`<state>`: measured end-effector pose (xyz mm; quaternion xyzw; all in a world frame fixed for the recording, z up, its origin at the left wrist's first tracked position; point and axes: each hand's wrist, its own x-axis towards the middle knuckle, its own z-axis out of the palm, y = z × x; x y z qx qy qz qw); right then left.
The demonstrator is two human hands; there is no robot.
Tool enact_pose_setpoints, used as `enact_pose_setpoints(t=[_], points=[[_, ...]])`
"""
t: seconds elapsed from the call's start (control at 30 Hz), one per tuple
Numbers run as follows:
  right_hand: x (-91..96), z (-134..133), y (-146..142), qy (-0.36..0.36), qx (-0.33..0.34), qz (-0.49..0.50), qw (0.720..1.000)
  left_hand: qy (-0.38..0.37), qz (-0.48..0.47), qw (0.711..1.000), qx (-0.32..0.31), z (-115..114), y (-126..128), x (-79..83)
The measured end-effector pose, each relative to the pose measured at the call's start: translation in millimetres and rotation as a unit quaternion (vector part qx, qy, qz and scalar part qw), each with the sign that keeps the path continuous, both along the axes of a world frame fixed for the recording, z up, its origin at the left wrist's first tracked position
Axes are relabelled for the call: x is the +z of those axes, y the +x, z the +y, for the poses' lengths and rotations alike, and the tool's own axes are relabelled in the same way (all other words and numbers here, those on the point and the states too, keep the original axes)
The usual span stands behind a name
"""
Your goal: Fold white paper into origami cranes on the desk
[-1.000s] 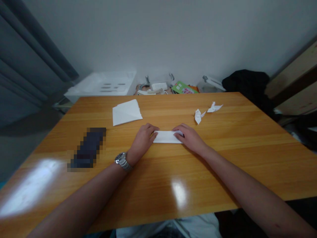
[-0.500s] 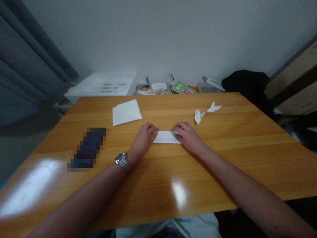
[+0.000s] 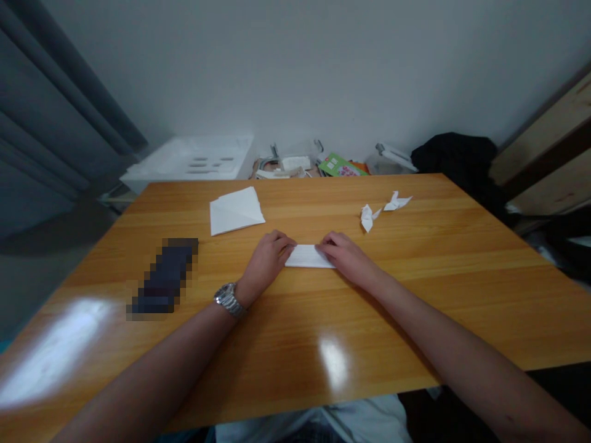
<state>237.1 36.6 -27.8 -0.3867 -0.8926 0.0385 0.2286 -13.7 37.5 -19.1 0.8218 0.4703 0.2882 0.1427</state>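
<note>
A narrow folded strip of white paper [image 3: 305, 256] lies flat on the wooden table [image 3: 295, 320]. My left hand [image 3: 266, 261], with a metal watch on its wrist, has its curled fingers pressed down on the strip's left end. My right hand [image 3: 345, 257] covers the right part of the strip, its fingers bent and pressing on the paper. Only the middle of the strip shows between the two hands.
A folded white sheet [image 3: 235, 210] lies behind my left hand. Two small folded paper figures [image 3: 368, 217] [image 3: 396, 201] sit at the back right. A dark blurred-out object [image 3: 164, 277] rests on the left. Clutter, a white box [image 3: 191, 159] and dark cloth [image 3: 455, 154] lie beyond the far edge.
My right hand has slid leftward along the strip, covering more of it. The left hand has stayed on the left end.
</note>
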Motion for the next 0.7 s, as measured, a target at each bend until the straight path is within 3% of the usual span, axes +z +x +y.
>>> enact_pose_setpoints(t=[0.13, 0.23, 0.3, 0.4, 0.53, 0.7], points=[[1.6, -1, -1, 0.001, -0.001, -0.017, 1.000, -0.001, -0.013, 1.000, 0.002, 3, -3, 0.3], [0.7, -2, -2, -0.001, -0.002, -0.025, 1.000, 0.049, -0.012, 0.999, 0.007, -3, -2, 9.5], [-0.7, -1, -3, -0.002, -0.002, -0.025, 1.000, 0.104, 0.024, 0.994, -0.034, -14, 3, 17.6], [-2.7, -1, -3, -0.003, 0.001, -0.012, 1.000, 0.125, 0.124, 0.975, -0.132, -34, 14, 23.1], [-3.0, -1, -2, -0.005, 0.010, -0.008, 1.000, 0.101, 0.211, 0.961, -0.147, -52, 22, 12.8], [-2.5, -2, -1, 0.003, 0.005, -0.021, 1.000, 0.049, 0.231, 0.961, -0.146, -59, 14, 0.7]])
